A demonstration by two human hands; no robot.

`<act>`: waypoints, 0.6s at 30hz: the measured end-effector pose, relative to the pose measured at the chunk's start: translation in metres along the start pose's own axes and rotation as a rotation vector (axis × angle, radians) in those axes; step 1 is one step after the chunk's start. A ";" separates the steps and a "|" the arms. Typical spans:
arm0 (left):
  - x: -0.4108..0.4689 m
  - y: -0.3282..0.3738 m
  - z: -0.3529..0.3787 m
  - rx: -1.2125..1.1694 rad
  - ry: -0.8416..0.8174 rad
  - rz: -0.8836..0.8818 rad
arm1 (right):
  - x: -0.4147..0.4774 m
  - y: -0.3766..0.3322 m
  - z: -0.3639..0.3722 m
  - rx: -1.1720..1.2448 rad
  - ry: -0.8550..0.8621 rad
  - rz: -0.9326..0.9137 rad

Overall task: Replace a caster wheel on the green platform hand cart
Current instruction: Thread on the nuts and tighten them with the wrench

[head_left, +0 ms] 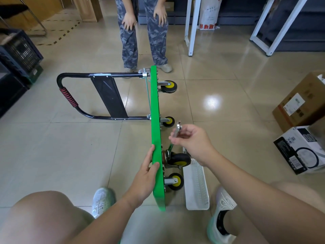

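Item: green platform hand cart (155, 120), stood on its long edge on the tiled floor (70, 155), deck facing left, underside and casters facing right; black folding handle (70, 97) lies flat on the floor to the left. Casters visible along the underside: far caster (169, 87), second caster (168, 121), a larger dark swivel caster (179, 160) with a rust-coloured mount, and the near caster (175, 181). Left hand (146, 175): fingers and thumb curled round the platform's upper edge, steadying it. Right hand (191, 140): raised just above the larger caster, fingers narrow, pinching a small flat metal piece (177, 131), whether spanner or fitting cannot be told. White basket (197, 191) on the floor just beside the casters, contents not visible. A second person (144, 41) stands beyond the cart, hands on knees. Step in hand, judged: bringing the metal piece to the mount of the larger caster. Handling notes: keep the left grip firm, since an edge-standing deck will tip once turning force goes into a fastener; seat the piece squarely on its bolt head or hole before applying torque; work from the open right side; drop loosened hardware into the basket, not onto the tiles; keep fingers out from between wheel and deck.
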State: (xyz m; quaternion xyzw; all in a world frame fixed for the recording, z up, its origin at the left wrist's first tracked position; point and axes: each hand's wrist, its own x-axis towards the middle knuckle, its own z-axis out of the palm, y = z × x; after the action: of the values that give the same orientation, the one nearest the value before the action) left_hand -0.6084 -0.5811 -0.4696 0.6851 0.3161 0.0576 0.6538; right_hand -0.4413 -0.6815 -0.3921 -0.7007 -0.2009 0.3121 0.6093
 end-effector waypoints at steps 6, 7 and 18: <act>0.000 -0.001 0.002 0.014 0.032 0.004 | -0.049 0.029 0.006 0.042 0.018 -0.041; 0.000 0.000 0.002 0.016 0.035 0.006 | -0.055 0.034 0.008 0.036 0.029 -0.049; -0.006 0.005 0.003 0.006 0.019 0.012 | -0.077 0.055 0.033 0.054 0.017 -0.151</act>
State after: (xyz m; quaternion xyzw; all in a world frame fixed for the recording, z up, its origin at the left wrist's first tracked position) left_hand -0.6097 -0.5861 -0.4634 0.6884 0.3184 0.0671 0.6482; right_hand -0.5250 -0.7180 -0.4336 -0.6696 -0.2396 0.2644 0.6514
